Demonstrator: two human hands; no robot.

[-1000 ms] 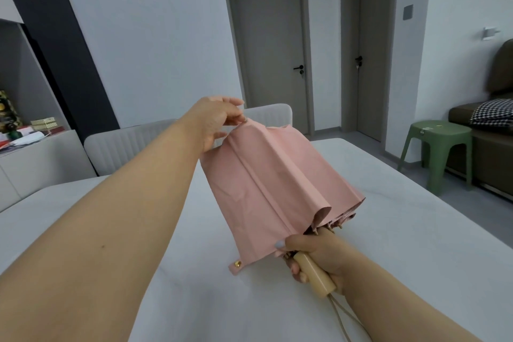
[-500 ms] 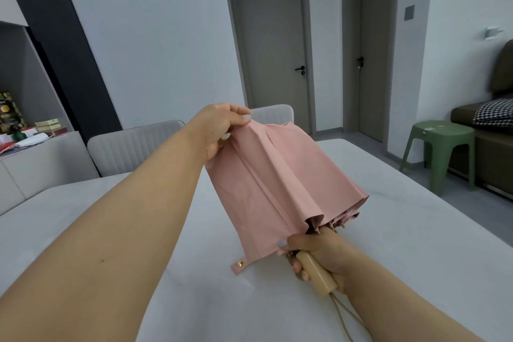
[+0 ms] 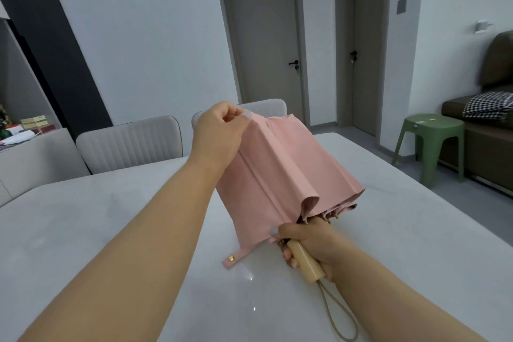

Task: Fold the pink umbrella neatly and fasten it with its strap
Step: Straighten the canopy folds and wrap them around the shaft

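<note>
1. Pink umbrella [image 3: 280, 175]: collapsed, canopy loose in broad pleats; located at centre frame, held above the white table [image 3: 83, 230]; tip end toward the upper centre, handle end toward the lower centre.
2. Left hand [image 3: 219, 133]: upper centre of frame; fingertips pinch the canopy fabric at its top edge; arm extends from the lower left corner.
3. Right hand [image 3: 308, 241]: lower centre right; fingers clenched around the wooden handle [image 3: 305, 264], thumb pressed against the lower edge of the canopy; a beige wrist loop [image 3: 338, 314] hangs from the handle end toward the bottom edge.
4. Strap [image 3: 238, 255]: unfastened; projects from the canopy's lower edge to the left of the handle, with a gold snap [image 3: 231, 258] at its free end (just above the table surface; contact cannot be determined).
5. Surroundings: two grey chairs [image 3: 130, 141] behind the table at centre left; grey door [image 3: 263, 36] at upper centre; green stool [image 3: 430, 141] at right, beside a dark sofa [image 3: 488, 125] carrying a checked cushion [image 3: 488, 104].
</note>
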